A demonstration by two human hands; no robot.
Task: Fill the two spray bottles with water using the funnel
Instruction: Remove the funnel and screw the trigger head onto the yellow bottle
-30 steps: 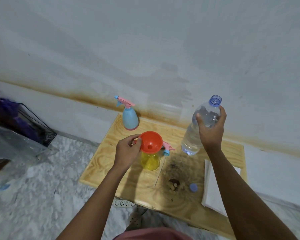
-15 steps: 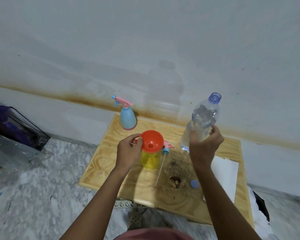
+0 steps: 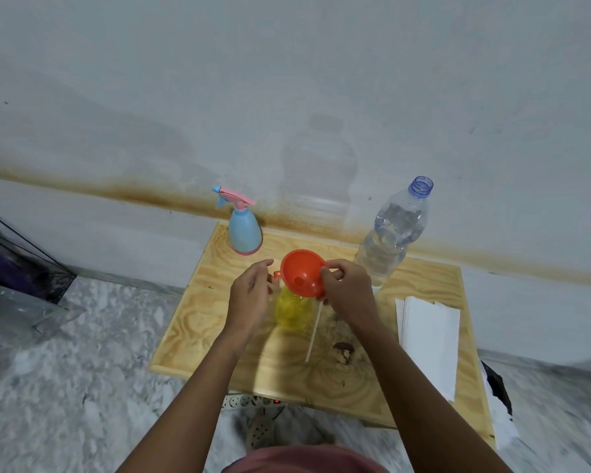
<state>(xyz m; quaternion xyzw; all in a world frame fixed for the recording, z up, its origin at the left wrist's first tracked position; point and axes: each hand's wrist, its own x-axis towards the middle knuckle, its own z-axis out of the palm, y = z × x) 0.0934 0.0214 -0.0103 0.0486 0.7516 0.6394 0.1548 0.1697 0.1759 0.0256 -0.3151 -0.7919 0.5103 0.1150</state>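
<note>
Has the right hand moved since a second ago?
Yes. The right hand went left, from the water bottle to the funnel; its fingers pinch the rim.

Two spray bottles: one blue spray bottle (image 3: 244, 233), one yellow spray bottle (image 3: 292, 310). One orange funnel (image 3: 302, 273). One water bottle (image 3: 389, 240).

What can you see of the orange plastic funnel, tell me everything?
The orange plastic funnel is a round cone with a small tab on its left rim and a drain hole. It tilts toward the camera over the yellow translucent spray bottle; its spout is hidden. The right hand pinches its right rim; the left hand hovers beside it.
</note>
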